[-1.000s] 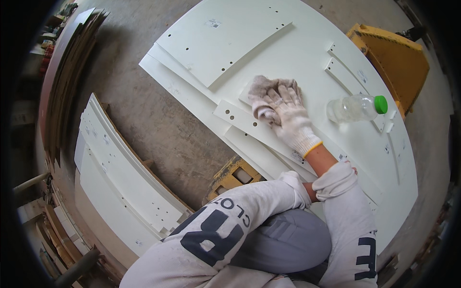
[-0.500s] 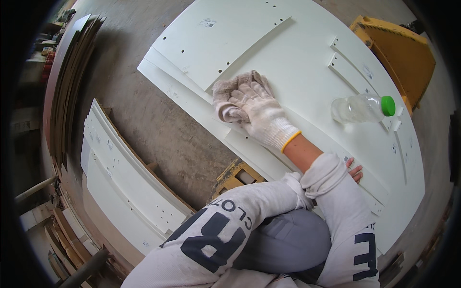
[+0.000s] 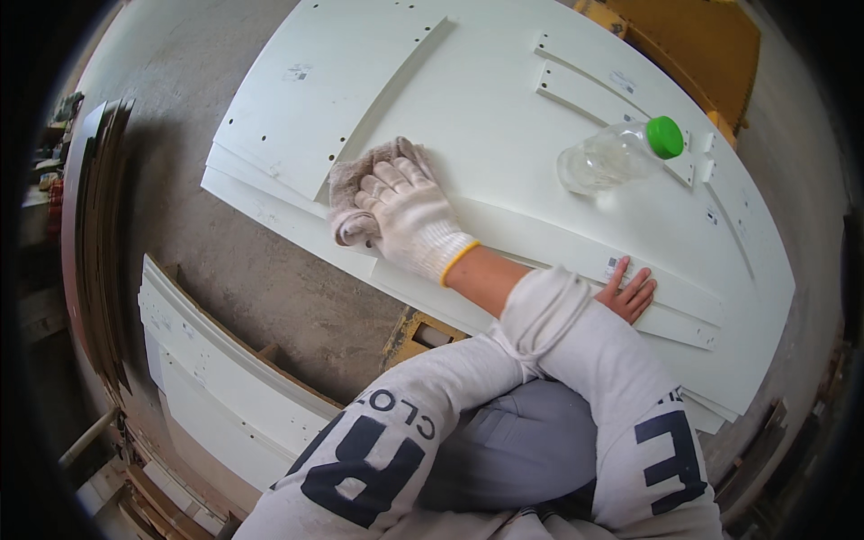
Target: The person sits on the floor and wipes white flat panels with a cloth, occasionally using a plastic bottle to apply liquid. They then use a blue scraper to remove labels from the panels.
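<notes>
My arms cross. My right hand (image 3: 409, 211), in a white knitted glove with a yellow edge, presses a dirty beige-grey cloth (image 3: 346, 193) onto a white panel (image 3: 495, 108). Its fingers lie over the cloth, which bunches out beyond them toward the left. Reaching beneath my right arm, my bare left hand (image 3: 630, 290) rests flat with fingers apart on a long white strip (image 3: 670, 310) on the panel. My left wrist is hidden by the right sleeve. Farther to the right, a clear plastic bottle (image 3: 598, 162) with a green cap lies tilted on the panel.
Several thin white strips (image 3: 585, 94) lie on the panel at the far right. Behind stands a yellow metal machine part (image 3: 693, 45). Another stack of white panels (image 3: 225, 360) is at the left, with brown boards (image 3: 99, 243) beyond. A yellow metal piece (image 3: 418, 337) shows below the near edge.
The view has shifted, so the panel and bottle appear farther left. My left hand shows more fully from under the right arm. The right hand remains on the cloth near the same panel edge.
</notes>
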A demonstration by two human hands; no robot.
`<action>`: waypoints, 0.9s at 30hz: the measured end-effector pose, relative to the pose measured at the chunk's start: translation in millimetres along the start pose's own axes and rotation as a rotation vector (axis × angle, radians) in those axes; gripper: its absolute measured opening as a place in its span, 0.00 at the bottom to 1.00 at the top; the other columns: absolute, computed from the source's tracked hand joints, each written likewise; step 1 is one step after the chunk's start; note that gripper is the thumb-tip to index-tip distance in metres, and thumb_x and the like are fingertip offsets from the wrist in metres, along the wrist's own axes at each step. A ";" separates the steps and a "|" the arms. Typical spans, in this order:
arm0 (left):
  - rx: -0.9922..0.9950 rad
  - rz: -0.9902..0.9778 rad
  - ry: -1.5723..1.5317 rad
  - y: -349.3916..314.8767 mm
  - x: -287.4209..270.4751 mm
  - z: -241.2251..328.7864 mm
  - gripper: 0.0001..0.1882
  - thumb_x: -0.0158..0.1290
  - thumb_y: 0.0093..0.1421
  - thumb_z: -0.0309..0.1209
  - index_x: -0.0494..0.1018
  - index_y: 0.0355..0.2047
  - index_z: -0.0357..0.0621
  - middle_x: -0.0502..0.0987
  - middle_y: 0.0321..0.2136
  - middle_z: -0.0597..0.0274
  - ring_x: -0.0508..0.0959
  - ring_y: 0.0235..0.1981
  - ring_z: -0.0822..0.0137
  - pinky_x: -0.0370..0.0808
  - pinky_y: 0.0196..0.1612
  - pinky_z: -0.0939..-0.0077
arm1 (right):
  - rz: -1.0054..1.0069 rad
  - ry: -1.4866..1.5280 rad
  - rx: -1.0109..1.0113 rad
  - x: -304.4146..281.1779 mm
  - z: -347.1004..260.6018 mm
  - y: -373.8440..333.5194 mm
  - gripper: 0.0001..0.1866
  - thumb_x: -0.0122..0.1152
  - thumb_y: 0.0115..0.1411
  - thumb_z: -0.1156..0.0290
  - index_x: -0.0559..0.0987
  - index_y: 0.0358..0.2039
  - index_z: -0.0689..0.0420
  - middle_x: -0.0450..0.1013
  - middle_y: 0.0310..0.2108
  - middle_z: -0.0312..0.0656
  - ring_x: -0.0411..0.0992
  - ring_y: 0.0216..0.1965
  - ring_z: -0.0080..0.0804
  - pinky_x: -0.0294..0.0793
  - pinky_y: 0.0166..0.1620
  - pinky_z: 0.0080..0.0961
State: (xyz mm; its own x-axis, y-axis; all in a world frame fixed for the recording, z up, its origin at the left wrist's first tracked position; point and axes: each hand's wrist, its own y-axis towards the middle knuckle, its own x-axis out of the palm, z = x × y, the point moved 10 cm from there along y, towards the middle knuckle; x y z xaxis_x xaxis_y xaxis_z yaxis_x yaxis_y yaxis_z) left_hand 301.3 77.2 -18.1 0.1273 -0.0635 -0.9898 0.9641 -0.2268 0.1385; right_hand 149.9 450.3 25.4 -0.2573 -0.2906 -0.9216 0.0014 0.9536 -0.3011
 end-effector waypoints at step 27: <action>0.092 0.923 -3.375 17.6 67.9 -3.7 0.26 0.38 0.77 0.45 0.55 0.73 0.60 0.66 0.69 0.53 0.60 0.73 0.50 0.56 0.76 0.59 | 0.340 0.064 -0.050 9.4 68.6 -69.5 0.27 0.57 0.67 0.55 0.75 0.66 0.46 0.67 0.70 0.40 0.56 0.75 0.39 0.45 0.79 0.42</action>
State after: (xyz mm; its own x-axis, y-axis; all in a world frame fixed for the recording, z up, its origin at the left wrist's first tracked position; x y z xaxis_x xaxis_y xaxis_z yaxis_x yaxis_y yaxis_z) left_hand 327.7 72.5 -83.0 -0.1795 0.4078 0.8952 0.9555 0.2888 0.0600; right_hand 213.7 375.9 20.9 -0.3107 0.0484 -0.9493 0.0503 0.9981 0.0344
